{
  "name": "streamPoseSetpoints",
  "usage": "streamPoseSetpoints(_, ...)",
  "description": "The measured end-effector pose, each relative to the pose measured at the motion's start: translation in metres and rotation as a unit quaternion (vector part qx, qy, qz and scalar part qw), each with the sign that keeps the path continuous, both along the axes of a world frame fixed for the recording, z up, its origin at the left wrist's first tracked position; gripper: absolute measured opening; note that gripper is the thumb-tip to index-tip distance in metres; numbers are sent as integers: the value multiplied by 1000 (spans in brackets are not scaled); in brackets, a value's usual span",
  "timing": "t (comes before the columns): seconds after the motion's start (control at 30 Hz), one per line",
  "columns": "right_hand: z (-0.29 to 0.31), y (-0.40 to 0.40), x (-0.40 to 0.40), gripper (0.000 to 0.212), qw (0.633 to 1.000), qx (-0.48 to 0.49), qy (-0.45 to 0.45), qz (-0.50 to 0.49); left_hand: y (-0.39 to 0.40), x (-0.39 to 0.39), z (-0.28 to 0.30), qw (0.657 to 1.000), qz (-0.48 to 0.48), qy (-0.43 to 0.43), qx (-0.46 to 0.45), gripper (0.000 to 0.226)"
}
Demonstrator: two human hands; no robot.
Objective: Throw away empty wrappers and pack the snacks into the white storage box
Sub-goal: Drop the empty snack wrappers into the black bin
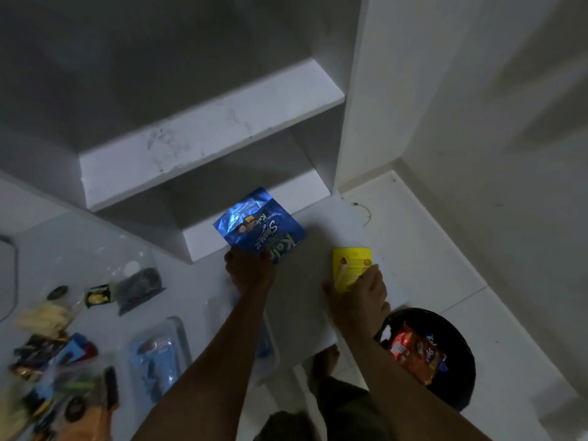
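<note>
My left hand [246,270] grips a shiny blue snack bag [257,222] by its lower edge, holding it above the white table [305,300] near the shelf. My right hand [359,297] holds a small yellow packet [351,265] over the table's right part. A black bin [458,361] stands on the floor at the right, below my right forearm, with a red-orange wrapper [413,351] inside. Loose snacks [47,345] lie in a pile at the left. A white storage box does not show clearly.
White shelves [210,132] rise behind the table. A clear bag with dark contents [140,288], a small black-and-yellow packet [98,296] and blue blister packs [159,354] lie on the left surface. White tiled floor [445,249] and a wall are at the right.
</note>
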State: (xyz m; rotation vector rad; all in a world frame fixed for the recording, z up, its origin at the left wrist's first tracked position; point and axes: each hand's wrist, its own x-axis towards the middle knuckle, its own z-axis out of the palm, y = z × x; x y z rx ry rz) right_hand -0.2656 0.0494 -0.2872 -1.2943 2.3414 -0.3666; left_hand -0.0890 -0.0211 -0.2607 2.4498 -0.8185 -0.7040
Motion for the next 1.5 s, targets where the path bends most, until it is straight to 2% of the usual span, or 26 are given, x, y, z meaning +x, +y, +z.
streamPoseSetpoints(0.33,-6,-44,0,109,1000,-14,-12,-1,-37,-3,-29,984,59,-29,164,108)
streamPoseSetpoints(0.5,-6,-53,2,108,1000,-17,-15,-7,-48,-1,-32,977,107,-27,181,105)
streamPoseSetpoints(0.6,-6,-53,1,107,1000,-17,-18,-10,-50,2,-33,976,134,-8,172,89)
streamPoseSetpoints(0.7,-2,-52,-1,105,1000,-19,-24,-4,-50,2,-31,981,126,-22,148,50)
streamPoseSetpoints(0.83,12,-49,-6,99,999,-30,-40,-2,-44,-4,-8,994,89,-18,66,32)
streamPoseSetpoints(1.0,38,-33,-17,93,998,-44,-44,-11,-14,-15,42,994,-17,-56,-88,28)
streamPoseSetpoints(1.1,57,-11,-27,87,995,-72,-50,-37,5,-29,67,979,-50,-13,-198,20)
streamPoseSetpoints(1.17,69,9,-35,81,993,-91,-45,-54,21,-44,82,968,-72,23,-241,19)
streamPoseSetpoints(1.3,82,57,-60,70,985,-119,-48,-115,56,-84,103,952,-148,74,-256,18)
streamPoseSetpoints(1.5,89,140,-117,65,960,-141,-57,-236,120,-162,105,921,-274,117,-251,17)
